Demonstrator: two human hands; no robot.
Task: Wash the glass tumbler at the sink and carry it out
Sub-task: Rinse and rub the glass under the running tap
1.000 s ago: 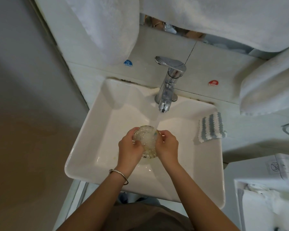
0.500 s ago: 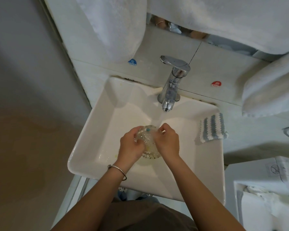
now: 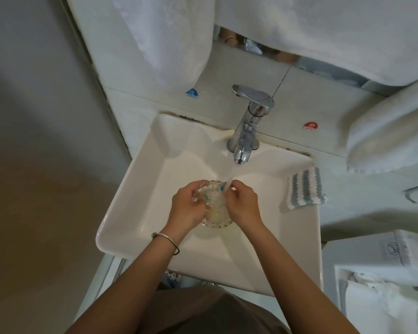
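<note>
Over the sink (image 3: 140, 213) basin, we are holding the glass tumbler (image 3: 212, 208) under the tap (image 3: 247, 126), whose stream is running onto its rim. Our left hand (image 3: 187, 208) is gripping the tumbler's left side; our right hand (image 3: 244, 206) is curled around its right side. Beside us, a striped cloth (image 3: 304, 189) is lying on the sink's right edge.

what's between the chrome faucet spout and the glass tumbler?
Head view: only the falling stream of water, running from the chrome faucet spout down to the clear textured glass tumbler, which both hands grip over the white rectangular sink.
</note>
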